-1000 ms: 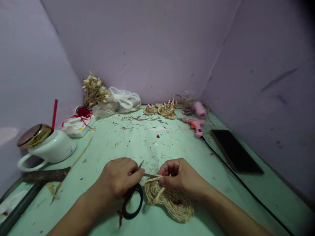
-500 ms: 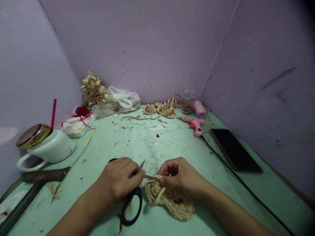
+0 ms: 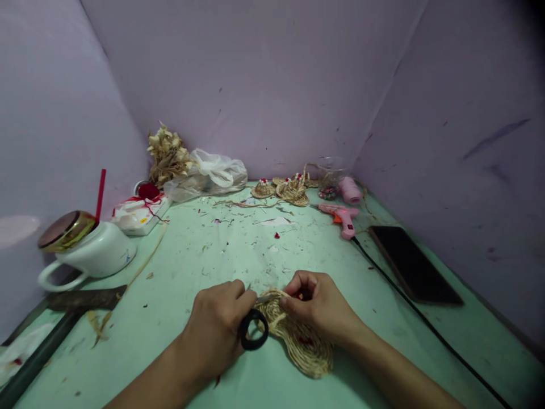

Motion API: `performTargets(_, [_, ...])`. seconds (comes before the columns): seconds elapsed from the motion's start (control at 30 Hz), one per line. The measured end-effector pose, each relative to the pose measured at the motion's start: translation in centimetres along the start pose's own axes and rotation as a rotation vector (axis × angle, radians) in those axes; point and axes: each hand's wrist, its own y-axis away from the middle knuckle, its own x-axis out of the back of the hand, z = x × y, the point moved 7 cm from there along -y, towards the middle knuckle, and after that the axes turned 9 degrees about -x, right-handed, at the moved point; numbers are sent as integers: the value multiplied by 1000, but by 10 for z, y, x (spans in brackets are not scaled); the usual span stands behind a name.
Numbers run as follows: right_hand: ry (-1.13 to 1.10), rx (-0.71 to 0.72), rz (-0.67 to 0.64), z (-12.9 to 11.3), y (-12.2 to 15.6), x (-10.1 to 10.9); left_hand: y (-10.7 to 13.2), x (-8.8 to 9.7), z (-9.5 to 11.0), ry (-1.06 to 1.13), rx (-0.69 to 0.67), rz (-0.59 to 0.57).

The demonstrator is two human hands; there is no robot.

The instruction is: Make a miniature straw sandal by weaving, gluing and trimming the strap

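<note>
- Counted: one pair of scissors [image 3: 244,329], one double-lobed woven piece [image 3: 306,346], one pink glue gun [image 3: 347,218], one phone [image 3: 415,264], one pink spool [image 3: 350,190], one hammer-like tool [image 3: 87,299]; beaded woven ornaments [image 3: 293,192] number at least two, overlap preventing an exact count.
- Woven piece: on the green table [image 3: 221,255], nearer the viewer than the glue gun and to its left; dark red bits show on it.
- Left hand [image 3: 221,321]: fingers curled round the scissors, thumb pressed along them; one black loop protrudes, and a blade reaches the woven piece's upper edge. Blade gap cannot be told.
- Right hand [image 3: 321,301]: thumb and forefinger pinch the woven piece's upper edge, remaining fingers folded.
- Clear cup [image 3: 340,167]: one, beyond the glue gun; coloured beads [image 3: 327,193] lie in its bottom.
- White mug [image 3: 104,255]: one, far left of the glue gun; a gold-banded object [image 3: 68,232] rests tilted over its mouth. One red stick [image 3: 101,195] rises beside that object; whether it stands inside is unclear.
- Plastic bag [image 3: 221,170]: one, left of and beyond the glue gun; contents cannot be told.
</note>
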Motion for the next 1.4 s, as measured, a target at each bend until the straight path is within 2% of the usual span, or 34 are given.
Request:
performTargets(0.1, [1,-3,33,0,2,1,2,-3,-4,86,124,-31])
performTargets(0.2, [-28,-4,36,-1,3,1,3,-3,-4,121,191,-18])
performTargets(0.37, [-79,1,37,-2,4,0,3,-2,2,35,252,40])
performTargets(0.43, [-98,5,40,-2,3,0,1,0,9,-83,202,57])
performTargets(0.57, [-189,-17,27,0,1,-1,-3,7,28,-373,-14,147])
performTargets(0.63, [-232,-26,12,1,0,-2,-4,8,34,-459,-77,184])
performTargets(0.73, [-213,-14,37,1,1,-3,-5,8,38,-499,-91,198])
performTargets(0.87, [-88,26,184,-1,3,5,-6,12,42,-481,-75,178])
performTargets(0.93, [-95,31,220,-1,1,9,-5,17,38,-424,-69,169])
performTargets(1.0, [-134,24,167,-1,-1,9,-3,23,28,-306,-86,171])
performTargets(1.07, [-166,25,43,-1,-4,4,0,32,14,-160,-101,236])
performTargets(1.13, [-187,33,-77,-2,-4,-2,-1,32,1,-31,-132,199])
performTargets(1.2, [-198,35,-141,-3,-2,-4,-3,24,-7,99,-175,107])
performTargets(1.3, [-196,37,-194,-4,0,-6,-5,17,-9,205,-203,62])
performTargets(1.4, [-189,50,-219,-6,1,-8,-5,14,-7,188,-205,65])
